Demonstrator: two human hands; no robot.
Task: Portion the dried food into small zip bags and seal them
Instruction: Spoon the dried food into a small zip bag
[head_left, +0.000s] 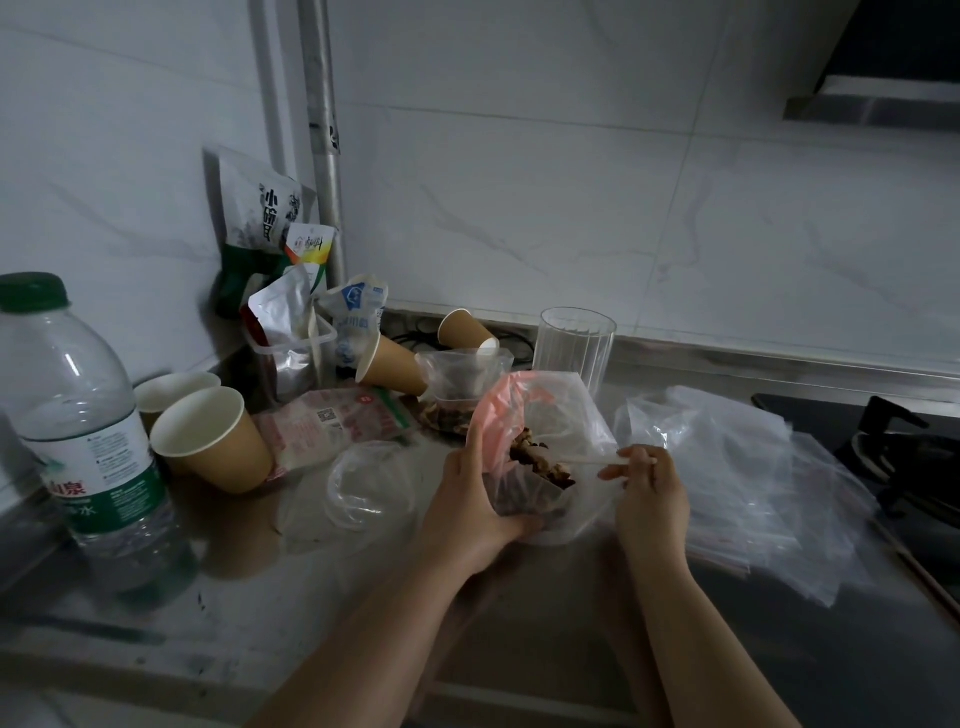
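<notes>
A pink-and-clear plastic bag (519, 405) stands open at the counter's middle, with dark brown dried food (540, 457) showing inside. My left hand (470, 499) grips the bag's left side and underside. My right hand (647, 483) pinches a thin pale stick-like utensil (587, 460) whose tip reaches into the food. Behind the bag stands a small clear zip bag (457, 379) that holds some dried food. A pile of empty clear zip bags (737, 467) lies to the right.
A water bottle (83, 431) stands at the left, with paper cups (208, 436) beside it and two more tipped over further back. A clear lid (371, 483), food packets (332, 421), a ribbed glass (574, 343) and a stove burner (904, 452) surround the work spot.
</notes>
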